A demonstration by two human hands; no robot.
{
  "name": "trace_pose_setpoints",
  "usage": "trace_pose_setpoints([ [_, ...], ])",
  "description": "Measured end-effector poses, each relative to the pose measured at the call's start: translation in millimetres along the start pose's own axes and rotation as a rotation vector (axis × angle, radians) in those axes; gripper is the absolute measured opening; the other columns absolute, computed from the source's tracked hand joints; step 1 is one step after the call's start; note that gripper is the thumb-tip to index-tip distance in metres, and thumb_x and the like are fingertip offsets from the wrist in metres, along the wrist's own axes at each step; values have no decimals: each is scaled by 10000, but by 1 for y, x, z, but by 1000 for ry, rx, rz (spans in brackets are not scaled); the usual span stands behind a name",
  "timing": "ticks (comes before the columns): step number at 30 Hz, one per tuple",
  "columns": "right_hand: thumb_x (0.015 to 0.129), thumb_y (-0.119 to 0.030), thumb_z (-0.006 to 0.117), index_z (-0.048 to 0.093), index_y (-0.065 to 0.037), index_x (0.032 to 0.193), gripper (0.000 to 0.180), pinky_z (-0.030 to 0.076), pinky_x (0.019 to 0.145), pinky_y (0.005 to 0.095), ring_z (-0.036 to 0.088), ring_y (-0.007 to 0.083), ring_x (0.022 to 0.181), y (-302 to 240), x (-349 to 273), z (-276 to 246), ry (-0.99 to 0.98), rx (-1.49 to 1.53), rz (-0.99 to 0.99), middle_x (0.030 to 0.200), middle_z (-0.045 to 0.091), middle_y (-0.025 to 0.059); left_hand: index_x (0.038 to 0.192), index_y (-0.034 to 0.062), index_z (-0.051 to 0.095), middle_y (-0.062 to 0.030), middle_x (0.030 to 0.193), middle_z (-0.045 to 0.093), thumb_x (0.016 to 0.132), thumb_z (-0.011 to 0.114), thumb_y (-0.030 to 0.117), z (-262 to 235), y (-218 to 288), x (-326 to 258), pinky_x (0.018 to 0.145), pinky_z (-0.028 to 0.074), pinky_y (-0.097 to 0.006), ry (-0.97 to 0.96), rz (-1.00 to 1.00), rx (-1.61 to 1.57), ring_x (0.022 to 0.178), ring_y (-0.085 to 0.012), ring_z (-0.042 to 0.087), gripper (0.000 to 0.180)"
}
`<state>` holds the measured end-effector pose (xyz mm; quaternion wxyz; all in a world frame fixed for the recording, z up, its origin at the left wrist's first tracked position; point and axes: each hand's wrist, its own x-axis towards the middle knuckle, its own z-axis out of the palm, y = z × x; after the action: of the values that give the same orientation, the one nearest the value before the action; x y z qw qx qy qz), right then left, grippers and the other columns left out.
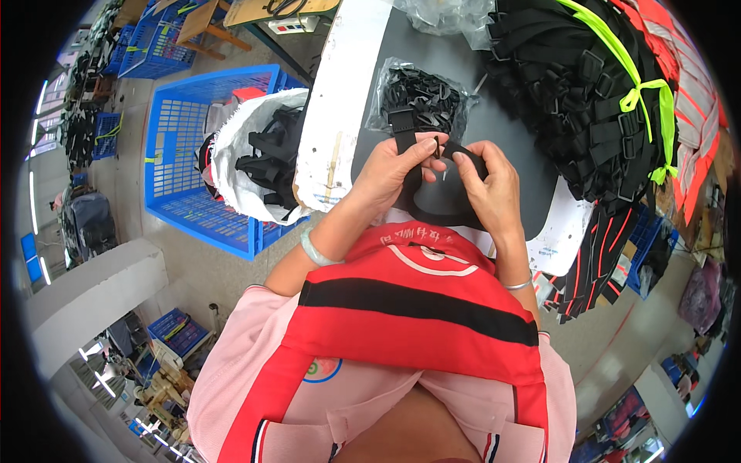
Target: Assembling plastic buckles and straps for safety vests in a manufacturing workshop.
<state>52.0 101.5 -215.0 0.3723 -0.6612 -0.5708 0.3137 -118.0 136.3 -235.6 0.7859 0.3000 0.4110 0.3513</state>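
Holding black strap (407, 142) between left grip (388, 171) and right grip (495, 185), seemingly looped.

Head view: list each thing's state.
Black fabric strap: curved, held in left hand and right hand.
Clear plastic bag: holding small black parts.
Bundled black straps: tied with knotted neon-yellow ribbon.
Blue slatted plastic basket: open-topped, holding white fabric sack.
White fabric sack: open, black webbing inside.

Bagged black pieces (423, 94) on grey-topped table (532, 185)
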Motion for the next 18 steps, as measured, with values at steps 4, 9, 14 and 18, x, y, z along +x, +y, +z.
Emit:
trace_pose_setpoints([
  [4, 816, -174, 642, 586, -40, 837, 147, 452, 590, 356, 600, 267, 641, -3, -1, 0, -32, -38, 22, 757, 595, 82, 1153, -17, 602, -49, 860, 649, 915, 593, 183, 3, -2, -1, 657, 479, -218, -36, 47, 121, 734, -100, 605, 311],
  [9, 825, -156, 628, 581, -35, 822, 130, 442, 568, 348, 570, 278, 610, -5, -4, 1, -65, -67, -165, 760, 592, 96, 1170, 8, 611, -32, 826, 649, 916, 581, 177, 4, -5, -1, 706, 445, -205, -36, 103, 226, 712, -68, 575, 307],
  [14, 838, -142, 606, 583, -26, 843, 119, 444, 577, 350, 576, 287, 627, 3, -2, -9, -143, 62, -99, 758, 588, 110, 1176, -9, 607, -27, 818, 640, 889, 611, 135, 2, 1, -4, 669, 457, -212, -164, 81, 343, 709, -79, 581, 321],
  [18, 861, -155, 593, 591, -35, 888, 124, 455, 603, 351, 596, 275, 663, 6, -7, -5, -132, 69, -74, 761, 594, 115, 1095, -21, 636, -43, 833, 650, 888, 622, 148, 13, 4, -7, 633, 488, -212, -85, 74, 331, 718, -76, 594, 268],
])
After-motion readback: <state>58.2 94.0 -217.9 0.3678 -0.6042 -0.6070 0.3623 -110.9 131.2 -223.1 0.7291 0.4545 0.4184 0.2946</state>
